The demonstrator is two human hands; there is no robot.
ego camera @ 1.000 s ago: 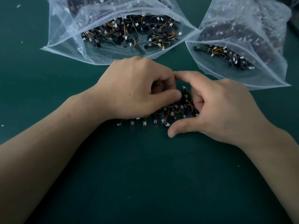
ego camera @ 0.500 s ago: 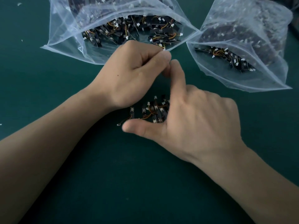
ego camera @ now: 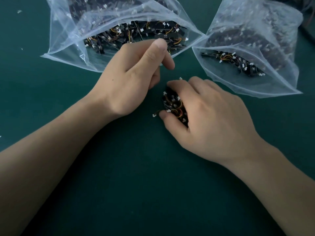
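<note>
Bench (ego camera: 136, 193): wired parts (ego camera: 173, 106), spread in row second ago, now in one bunch. Left bag (ego camera: 68, 46), right bag (ego camera: 279, 53): unmoved, mouths open. Left hand (ego camera: 134, 77) has risen to left bag's mouth, fingers curled; holding anything, cannot tell. Right hand (ego camera: 213, 120) clamps wired parts on bench between bags, likely batch ready for bagging. Most of bunch hidden under palm; white plug (ego camera: 154, 114) trails out.

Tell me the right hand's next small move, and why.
Probably close tighter and lift: the right hand cups the bunch of wired modules on the mat, but one connector strays outside its thumb. The left hand is at the mouth of the left bag.
</note>
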